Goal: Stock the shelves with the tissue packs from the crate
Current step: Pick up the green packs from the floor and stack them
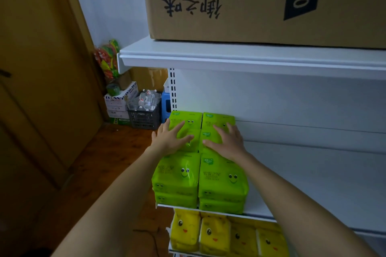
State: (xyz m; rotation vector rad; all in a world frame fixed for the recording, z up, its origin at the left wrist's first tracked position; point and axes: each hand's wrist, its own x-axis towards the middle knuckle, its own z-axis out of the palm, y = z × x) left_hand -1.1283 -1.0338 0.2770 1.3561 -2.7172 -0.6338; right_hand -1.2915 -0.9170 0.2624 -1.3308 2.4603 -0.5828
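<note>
Green tissue packs (179,175) bore smiling faces. Yellow tissue packs (215,236) showed chick faces; the shelf (313,165) was white.

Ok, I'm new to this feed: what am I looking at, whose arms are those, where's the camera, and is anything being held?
No machine here: this is one picture from a camera worn on a person's head, looking forward and down, so the two bare arms are theirs. The left hand and right hand lie flat, fingers straight, on green tissue packs at the back of a white shelf; nothing is gripped. More of them are stacked in front. On the shelf below stand yellow packs, and a cardboard box sits on the shelf above.
</note>
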